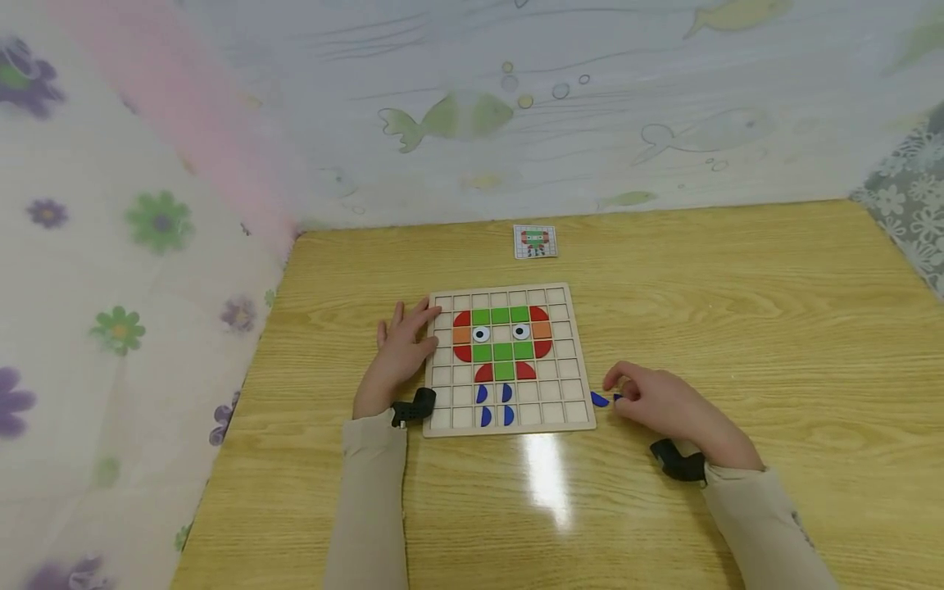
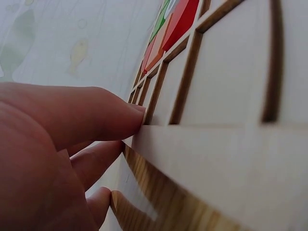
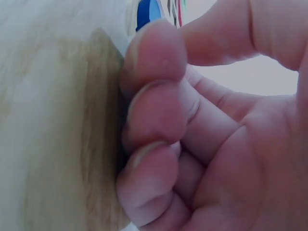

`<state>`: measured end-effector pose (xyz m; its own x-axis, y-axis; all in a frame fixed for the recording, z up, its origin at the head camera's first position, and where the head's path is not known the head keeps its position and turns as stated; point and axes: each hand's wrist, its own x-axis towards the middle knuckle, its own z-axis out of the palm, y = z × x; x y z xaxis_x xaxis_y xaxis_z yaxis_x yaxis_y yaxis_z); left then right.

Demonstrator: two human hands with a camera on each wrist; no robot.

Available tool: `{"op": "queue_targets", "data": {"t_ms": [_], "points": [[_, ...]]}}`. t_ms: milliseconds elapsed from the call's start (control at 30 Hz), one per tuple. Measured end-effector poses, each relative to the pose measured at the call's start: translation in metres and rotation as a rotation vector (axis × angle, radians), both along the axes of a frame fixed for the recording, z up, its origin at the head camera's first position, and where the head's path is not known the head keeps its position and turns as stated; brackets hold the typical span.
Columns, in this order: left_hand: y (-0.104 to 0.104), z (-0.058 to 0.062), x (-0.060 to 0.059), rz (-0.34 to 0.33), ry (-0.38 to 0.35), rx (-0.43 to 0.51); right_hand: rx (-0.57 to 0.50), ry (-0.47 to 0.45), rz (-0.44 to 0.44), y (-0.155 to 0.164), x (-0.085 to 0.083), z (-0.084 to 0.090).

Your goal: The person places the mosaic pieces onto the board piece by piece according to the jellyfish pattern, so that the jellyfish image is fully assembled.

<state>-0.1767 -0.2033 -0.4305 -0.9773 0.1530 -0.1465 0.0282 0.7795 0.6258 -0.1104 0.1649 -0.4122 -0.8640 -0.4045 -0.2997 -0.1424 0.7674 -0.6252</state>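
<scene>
A wooden grid board (image 1: 568,410) lies on the table and holds a figure of red, green and orange tiles (image 1: 502,342) with two eyes. Several blue half-round pieces (image 1: 494,404) sit in its lower rows. My left hand (image 1: 401,344) lies flat beside the board with straight fingers. Its thumb (image 2: 96,115) touches the board's left edge (image 2: 216,159). My right hand (image 1: 649,397) rests on the table just right of the board, fingers curled (image 3: 154,106), pinching a small blue piece (image 1: 618,397) at their tips. Another blue piece (image 1: 599,399) lies loose beside it.
A small pattern card (image 1: 534,241) lies beyond the board near the table's far edge. Printed fabric walls (image 1: 147,246) close in the table (image 1: 737,328) at the left and back. A black wrist mount sits on each forearm.
</scene>
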Motion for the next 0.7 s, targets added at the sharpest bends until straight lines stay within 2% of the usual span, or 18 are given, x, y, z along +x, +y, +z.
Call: {"op": "queue_targets", "data": {"t_ms": [133,367,567,700], "points": [[0.0,0.001,0.001,-0.006,0.0,-0.003,-0.046,-0.036,-0.012,0.004,-0.001,-0.001],[0.0,0.002,0.002,-0.009,0.008,-0.003,-0.114,-0.023,-0.015,0.006,-0.005,-0.008],[0.0,0.002,0.003,-0.012,0.013,0.01,-0.351,-0.169,-0.084,0.006,-0.009,-0.013],[0.0,0.001,0.002,-0.01,0.011,0.011,-0.442,-0.216,-0.072,0.004,-0.014,-0.014]]}}
